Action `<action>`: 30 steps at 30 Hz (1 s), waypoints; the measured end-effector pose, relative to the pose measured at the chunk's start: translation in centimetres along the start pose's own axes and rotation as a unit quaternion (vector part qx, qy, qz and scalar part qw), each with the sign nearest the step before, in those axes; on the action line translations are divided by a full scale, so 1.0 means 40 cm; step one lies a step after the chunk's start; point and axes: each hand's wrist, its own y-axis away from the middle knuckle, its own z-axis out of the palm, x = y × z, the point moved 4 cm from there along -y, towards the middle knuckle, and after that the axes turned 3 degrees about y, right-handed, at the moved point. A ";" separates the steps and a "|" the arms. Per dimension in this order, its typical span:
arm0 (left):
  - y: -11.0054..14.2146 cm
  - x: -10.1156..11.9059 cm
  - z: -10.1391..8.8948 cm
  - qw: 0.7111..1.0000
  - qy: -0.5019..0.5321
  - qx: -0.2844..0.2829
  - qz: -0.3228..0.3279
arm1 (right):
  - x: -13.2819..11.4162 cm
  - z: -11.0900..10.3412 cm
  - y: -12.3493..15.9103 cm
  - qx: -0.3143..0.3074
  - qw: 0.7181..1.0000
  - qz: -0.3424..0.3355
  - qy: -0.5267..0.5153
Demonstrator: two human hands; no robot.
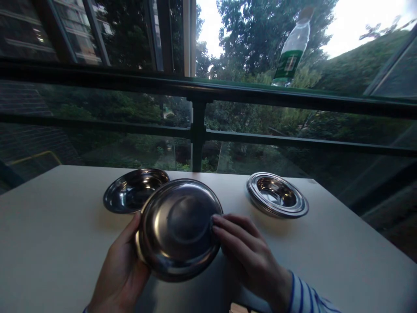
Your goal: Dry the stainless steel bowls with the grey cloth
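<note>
A shiny metal bowl (184, 226) is held up above the near part of the table, its rounded underside turned toward me. My left hand (122, 265) grips it by the left edge, thumb along the rim and fingers behind. On the opposite side, my right hand (250, 254) has its bent fingertips pressed against the bowl's right side. Whether anything small sits under those fingertips, I cannot make out. Behind the held bowl to the left lies a wide metal bowl (130, 193), partly covered by it. A stack of metal bowls (276, 195) rests at the back right.
The white table (52, 226) ends at a dark green railing (198, 130) with glass and trees beyond. On the top rail stands a plastic bottle (289, 56) with a green label. Something small and pale (239, 308) shows at the bottom edge.
</note>
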 end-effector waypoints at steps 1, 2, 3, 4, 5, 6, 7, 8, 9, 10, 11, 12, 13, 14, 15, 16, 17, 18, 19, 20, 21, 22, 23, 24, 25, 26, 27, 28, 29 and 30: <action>-0.001 0.001 0.001 1.000 -0.001 -0.011 -0.001 | -0.003 0.003 0.002 -0.011 1.000 -0.010 -0.005; -0.001 0.001 0.002 1.000 -0.002 -0.023 -0.002 | -0.004 0.005 0.004 -0.016 1.000 -0.015 -0.009; -0.001 0.002 0.003 1.000 0.000 -0.031 -0.002 | -0.004 0.005 0.005 -0.013 1.000 -0.011 -0.011; -0.001 0.002 0.003 0.999 0.002 -0.036 -0.003 | -0.002 0.003 0.005 -0.004 1.000 -0.002 -0.011; -0.001 0.002 0.002 0.999 0.006 -0.037 -0.003 | 0.000 0.001 0.006 0.006 1.000 0.008 -0.011; -0.001 0.002 0.001 0.999 0.010 -0.037 -0.005 | 0.002 0.000 0.005 0.013 1.000 0.011 -0.011; -0.001 0.002 0.001 0.999 0.011 -0.034 -0.005 | 0.002 -0.001 0.005 0.015 1.000 0.007 -0.012; 0.000 0.001 0.001 0.999 0.011 -0.033 -0.006 | 0.000 0.000 0.005 0.009 1.000 -0.004 -0.016; 0.000 0.000 0.002 0.999 0.010 -0.034 -0.009 | -0.001 0.002 0.005 0.002 1.000 -0.013 -0.019; 0.001 0.000 0.002 0.999 0.008 -0.035 -0.011 | 0.000 0.003 0.006 -0.001 1.000 -0.014 -0.020; 0.002 -0.001 0.003 0.999 0.006 -0.033 -0.013 | 0.003 0.002 0.007 0.003 1.000 -0.007 -0.018; 0.003 -0.001 0.003 0.999 0.004 -0.032 -0.015 | 0.006 0.000 0.008 0.012 1.000 0.004 -0.014; 0.003 -0.001 0.003 0.999 0.002 -0.030 -0.014 | 0.009 -0.002 0.009 0.020 1.000 0.013 -0.011; 0.003 0.000 0.002 1.000 0.000 -0.024 -0.011 | 0.010 -0.002 0.010 0.021 1.000 0.015 -0.009; 0.003 0.001 0.001 1.000 0.001 -0.020 -0.009 | 0.009 -0.002 0.010 0.017 1.000 0.008 -0.011; 0.003 0.001 0.001 1.000 0.003 -0.021 -0.009 | 0.006 0.000 0.010 0.006 1.000 -0.004 -0.016; 0.003 0.001 0.002 1.000 0.007 -0.023 -0.009 | 0.005 0.001 0.010 -0.002 1.000 -0.011 -0.020; 0.002 0.002 0.002 1.000 0.012 -0.025 -0.008 | 0.005 0.000 0.010 -0.003 1.000 -0.008 -0.022; 0.002 0.002 0.002 0.999 0.016 -0.027 -0.008 | 0.007 -0.002 0.009 0.004 1.000 0.000 -0.022; 0.002 0.002 0.002 0.999 0.019 -0.029 -0.009 | 0.009 -0.004 0.008 0.014 1.000 0.009 -0.021; 0.001 0.002 0.002 0.999 0.021 -0.030 -0.011 | 0.009 -0.006 0.008 0.022 0.999 0.014 -0.021; 0.000 0.002 0.001 0.999 0.024 -0.029 -0.013 | 0.008 -0.006 0.007 0.022 0.999 0.010 -0.023; 0.000 0.001 0.001 0.999 0.026 -0.030 -0.016 | 0.004 -0.004 0.007 0.016 0.999 -0.001 -0.028; 0.000 0.000 0.001 0.999 0.028 -0.035 -0.021 | 0.001 -0.001 0.008 0.008 0.999 -0.010 -0.033; 0.000 0.001 0.002 0.999 0.030 -0.036 -0.021 | -0.001 0.000 0.008 0.006 0.999 -0.010 -0.037; 0.000 0.002 0.003 0.999 0.029 -0.036 -0.019 | 0.000 0.000 0.009 0.012 0.999 -0.001 -0.037; 0.001 0.003 0.004 0.999 0.027 -0.036 -0.013 | 0.001 -0.001 0.009 0.023 0.999 0.013 -0.036; 0.002 0.004 0.006 0.999 0.023 -0.035 -0.007 | 0.001 -0.002 0.010 0.031 0.999 0.022 -0.034; 0.003 0.005 0.007 0.999 0.018 -0.034 -0.003 | 0.000 -0.002 0.010 0.034 0.999 0.022 -0.033; 0.004 0.006 0.009 0.999 0.014 -0.032 0.000 | -0.002 0.000 0.009 0.028 0.999 0.012 -0.034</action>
